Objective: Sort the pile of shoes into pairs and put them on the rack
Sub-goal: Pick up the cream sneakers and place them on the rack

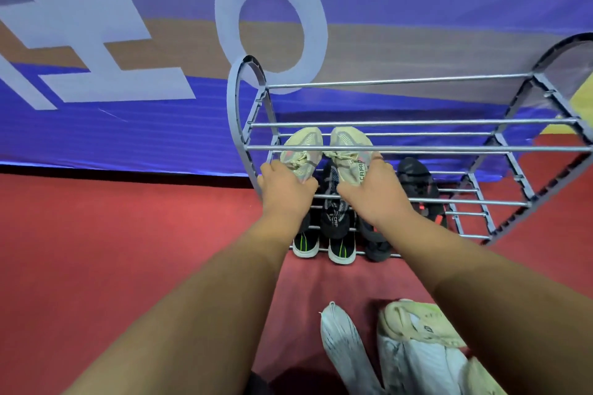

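Risk is judged mostly from the rack [449, 148]: its shelves are only thin bars with open gaps. If a heel is let go before it sits across two bars, a shoe may tip through and drop onto the black sneakers [324, 245] stored lower down. A toe could also be caught under the top front bar, which crosses just over the pair, and the shoe would be twisted out of line. If pushed too far toward the blue banner [128, 125], the pair might slide off the back bar. The frame looks light, so a hard push could shift it on the red floor [112, 234]. Mismatching is a further risk, since the cream shoe [417, 324] and the white-grey shoe [343, 346] left on the floor near the person look unlike each other. The left hand [285, 189] is curled narrow around the heel end of the left beige sneaker [301, 151], fingers wrapped over the collar. The right hand [372, 192] is curled the same way on the right beige sneaker [349, 151], thumb laid along its side. Both sneakers are placed side by side at the rack's left end, toes toward the banner, under the top bars. Whether the soles are fully resting on the bars cannot be told. A black sandal [417, 183] is seen further right on the rack.
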`<state>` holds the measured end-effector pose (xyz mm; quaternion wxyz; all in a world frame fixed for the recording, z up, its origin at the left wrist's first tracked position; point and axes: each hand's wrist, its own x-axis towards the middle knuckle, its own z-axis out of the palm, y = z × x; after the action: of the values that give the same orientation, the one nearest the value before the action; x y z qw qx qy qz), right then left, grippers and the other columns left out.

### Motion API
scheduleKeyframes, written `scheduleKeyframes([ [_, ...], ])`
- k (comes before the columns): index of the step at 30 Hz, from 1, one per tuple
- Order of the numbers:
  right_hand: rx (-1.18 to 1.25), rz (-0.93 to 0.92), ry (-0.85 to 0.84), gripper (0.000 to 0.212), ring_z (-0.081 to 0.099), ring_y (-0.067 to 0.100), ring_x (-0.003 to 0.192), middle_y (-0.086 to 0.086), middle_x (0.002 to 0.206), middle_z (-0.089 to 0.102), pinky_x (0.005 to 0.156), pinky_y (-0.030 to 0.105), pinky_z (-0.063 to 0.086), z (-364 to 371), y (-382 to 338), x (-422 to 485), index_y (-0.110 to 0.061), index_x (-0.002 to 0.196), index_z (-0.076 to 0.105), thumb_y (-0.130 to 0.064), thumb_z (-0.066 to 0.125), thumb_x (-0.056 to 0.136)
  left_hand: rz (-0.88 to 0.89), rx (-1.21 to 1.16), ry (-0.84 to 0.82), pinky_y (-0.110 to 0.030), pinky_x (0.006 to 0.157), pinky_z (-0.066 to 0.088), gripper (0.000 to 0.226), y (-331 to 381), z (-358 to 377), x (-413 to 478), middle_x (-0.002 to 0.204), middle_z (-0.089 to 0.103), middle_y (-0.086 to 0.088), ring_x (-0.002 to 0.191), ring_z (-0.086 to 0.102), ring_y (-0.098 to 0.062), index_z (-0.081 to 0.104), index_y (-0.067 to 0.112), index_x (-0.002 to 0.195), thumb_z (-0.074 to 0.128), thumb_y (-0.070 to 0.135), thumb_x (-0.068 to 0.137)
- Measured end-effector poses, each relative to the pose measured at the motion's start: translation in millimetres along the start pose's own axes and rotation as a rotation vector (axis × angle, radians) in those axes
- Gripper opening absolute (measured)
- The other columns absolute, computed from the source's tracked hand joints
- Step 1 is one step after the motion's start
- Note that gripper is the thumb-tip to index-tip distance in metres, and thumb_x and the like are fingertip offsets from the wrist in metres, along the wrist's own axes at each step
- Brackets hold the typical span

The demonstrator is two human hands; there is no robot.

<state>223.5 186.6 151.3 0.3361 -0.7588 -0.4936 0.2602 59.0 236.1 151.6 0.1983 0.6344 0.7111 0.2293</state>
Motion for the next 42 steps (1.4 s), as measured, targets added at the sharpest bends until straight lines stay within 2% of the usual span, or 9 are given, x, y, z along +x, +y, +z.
scheduleKeyframes([
  [6,-0.022,-0.04,0.038,0.068,0.06,0.036,0.112,0.016,0.128,0.053,0.087,0.036,0.051,31,-2,24,-0.006,0.132,0.05,-0.041,0.071,0.078,-0.051,-0.065,0.062,-0.045,0.109,0.038,0.067,-9,19,21,0.135,0.047,-0.016,0.127,0.043,-0.037,0.051,0.001,0.13,0.073,0.042,0.082],
  [9,-0.051,-0.05,0.052,0.069,0.061,0.036,0.107,0.013,0.129,0.051,0.078,0.035,0.047,42,1,30,-0.01,0.138,0.045,-0.042,0.07,0.081,-0.025,-0.054,0.056,-0.045,0.11,0.038,0.069,-10,23,28,0.141,0.044,-0.018,0.131,0.041,-0.038,0.047,0.002,0.136,0.072,0.038,0.083],
  [15,-0.071,-0.013,0.05,0.082,0.064,0.038,0.107,0.015,0.135,0.052,0.076,0.034,0.044,54,8,34,-0.012,0.15,0.035,-0.047,0.071,0.085,-0.036,-0.048,0.013,-0.049,0.115,0.038,0.082,-15,31,37,0.149,0.038,-0.022,0.138,0.037,-0.041,0.04,0.001,0.144,0.076,0.046,0.086],
  [18,-0.169,0.028,-0.025,0.108,0.063,0.037,0.118,0.02,0.142,0.051,0.082,0.036,0.047,56,12,32,-0.003,0.158,0.028,-0.062,0.077,0.082,-0.071,-0.029,-0.024,-0.046,0.114,0.041,0.09,-18,34,39,0.146,0.042,-0.024,0.138,0.041,-0.04,0.039,-0.005,0.144,0.076,0.054,0.086],
  [21,-0.209,0.006,-0.07,0.12,0.06,0.037,0.124,0.02,0.143,0.049,0.094,0.04,0.051,54,16,31,-0.001,0.159,0.022,-0.062,0.083,0.076,-0.055,-0.037,-0.073,-0.046,0.113,0.042,0.088,-24,31,36,0.143,0.043,-0.02,0.136,0.045,-0.037,0.04,-0.002,0.143,0.08,0.05,0.083],
  [26,-0.207,-0.012,-0.117,0.112,0.061,0.035,0.12,0.014,0.137,0.051,0.094,0.04,0.054,47,20,32,-0.008,0.153,0.03,-0.056,0.085,0.068,0.002,-0.008,-0.16,-0.044,0.109,0.048,0.084,-33,27,33,0.143,0.039,-0.013,0.136,0.044,-0.035,0.036,0.006,0.143,0.085,0.02,0.076],
  [30,-0.157,-0.034,-0.114,0.119,0.064,0.03,0.117,0.012,0.135,0.059,0.095,0.038,0.055,50,20,38,-0.011,0.154,0.033,-0.064,0.086,0.062,0.029,-0.071,-0.149,-0.039,0.109,0.046,0.091,-37,24,37,0.148,0.041,-0.014,0.137,0.046,-0.033,0.033,0.005,0.151,0.088,0.021,0.08],
  [36,-0.196,-0.046,-0.119,0.12,0.061,0.034,0.123,0.018,0.143,0.052,0.097,0.036,0.053,52,22,37,-0.009,0.161,0.023,-0.053,0.089,0.071,0.028,-0.022,-0.168,-0.038,0.103,0.051,0.086,-36,21,39,0.146,0.041,-0.013,0.131,0.052,-0.033,0.036,0.006,0.147,0.088,0.022,0.079],
  [42,-0.293,-0.069,-0.128,0.106,0.056,0.036,0.125,0.017,0.138,0.05,0.106,0.047,0.051,38,15,14,-0.008,0.155,0.031,-0.048,0.086,0.073,0.068,0.079,-0.174,-0.043,0.096,0.052,0.062,-33,4,24,0.14,0.043,-0.016,0.124,0.054,-0.037,0.042,0.003,0.134,0.077,0.007,0.082],
])
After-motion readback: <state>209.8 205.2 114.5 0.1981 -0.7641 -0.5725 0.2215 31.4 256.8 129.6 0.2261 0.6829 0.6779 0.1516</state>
